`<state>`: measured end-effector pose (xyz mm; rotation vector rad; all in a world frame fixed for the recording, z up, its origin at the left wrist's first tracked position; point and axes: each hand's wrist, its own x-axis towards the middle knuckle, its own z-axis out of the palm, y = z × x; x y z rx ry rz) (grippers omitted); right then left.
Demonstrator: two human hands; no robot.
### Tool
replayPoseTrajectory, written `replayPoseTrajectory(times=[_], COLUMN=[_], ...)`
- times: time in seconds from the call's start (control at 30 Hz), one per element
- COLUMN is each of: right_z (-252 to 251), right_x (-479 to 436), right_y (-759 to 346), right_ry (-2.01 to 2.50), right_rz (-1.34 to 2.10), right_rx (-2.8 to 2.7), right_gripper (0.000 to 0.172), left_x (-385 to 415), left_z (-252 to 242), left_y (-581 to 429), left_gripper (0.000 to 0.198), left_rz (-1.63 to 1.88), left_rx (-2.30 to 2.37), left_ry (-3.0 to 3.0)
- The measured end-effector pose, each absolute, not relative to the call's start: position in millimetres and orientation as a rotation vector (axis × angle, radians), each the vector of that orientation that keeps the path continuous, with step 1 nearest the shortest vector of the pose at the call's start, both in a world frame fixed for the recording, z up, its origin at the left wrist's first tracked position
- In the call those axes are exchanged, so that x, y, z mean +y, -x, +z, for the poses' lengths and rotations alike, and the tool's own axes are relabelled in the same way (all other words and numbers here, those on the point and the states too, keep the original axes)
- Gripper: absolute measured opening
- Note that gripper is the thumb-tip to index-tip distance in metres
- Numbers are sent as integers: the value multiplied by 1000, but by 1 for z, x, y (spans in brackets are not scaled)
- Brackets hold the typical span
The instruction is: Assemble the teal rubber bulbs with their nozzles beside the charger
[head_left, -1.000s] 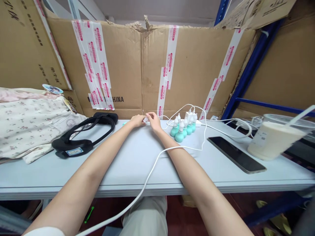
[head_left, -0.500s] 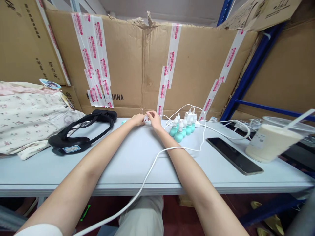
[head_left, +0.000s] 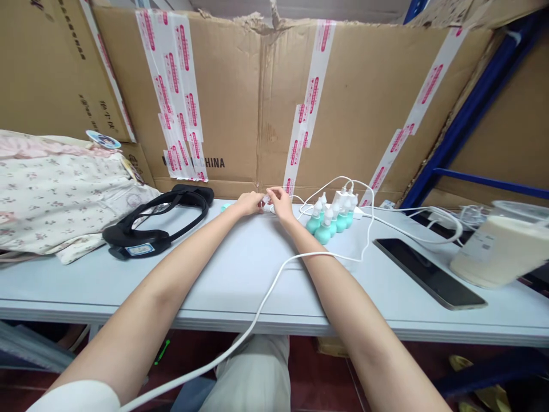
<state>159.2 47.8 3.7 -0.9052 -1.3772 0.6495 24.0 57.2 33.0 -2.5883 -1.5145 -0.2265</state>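
Observation:
At the far side of the table, my left hand (head_left: 251,203) and my right hand (head_left: 280,203) meet with fingertips pinched around a small clear plastic piece (head_left: 266,199). Both hands are closed, and the fingers partly cover the piece. A bit of teal (head_left: 225,206) shows behind my left hand, mostly hidden by it. To the right of my right hand stand several teal squeeze bulbs (head_left: 323,233) with clear pointed tips, upright in a close group. A white cable (head_left: 274,286) runs across my right forearm.
A black head-strap device (head_left: 146,234) and floral fabric (head_left: 64,200) lie left on the grey table (head_left: 206,286). Rightward are a white charger (head_left: 343,197) with cables, a phone (head_left: 429,272) and a drink cup (head_left: 493,252). Taped cardboard (head_left: 240,103) walls the back.
The camera view has shifted, so most things appear farther right. Both hands stay together on the clear piece, which now shows more plainly between the fingertips.

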Motion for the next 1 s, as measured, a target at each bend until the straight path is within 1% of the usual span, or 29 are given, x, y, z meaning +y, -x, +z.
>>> replayPoseTrajectory(times=[0.17, 0.33, 0.57, 0.63, 0.73, 0.8, 0.87, 1.0], right_z=[3, 0, -2, -1, -1, 0, 1, 5], right_x=[46, 47, 49, 49, 49, 48, 46, 38], right_y=[-158, -157, -157, -157, -157, -157, -157, -155], right_ry=[897, 916, 919, 923, 921, 923, 942, 1051], right_rz=[670, 682, 687, 685, 683, 688, 695, 675], right_rx=[-1366, -1364, -1387, -1385, -1386, -1390, -1390, -1387], right_gripper=[20, 19, 23, 24, 23, 23, 22, 23], left_x=[58, 60, 59, 57, 54, 50, 46, 37], left_z=[34, 32, 33, 34, 40, 47, 56, 66], left_y=[-24, -25, -26, -25, -22, -18, -12, -4], left_gripper=[30, 34, 33, 36, 47, 50, 47, 47], left_rz=[-150, -131, -65, -48, -52, -89, -177, -475], left_rx=[-1574, -1597, -1624, -1626, -1580, -1498, -1405, -1321], left_ry=[2598, 2628, 2606, 2602, 2585, 2567, 2561, 2753])
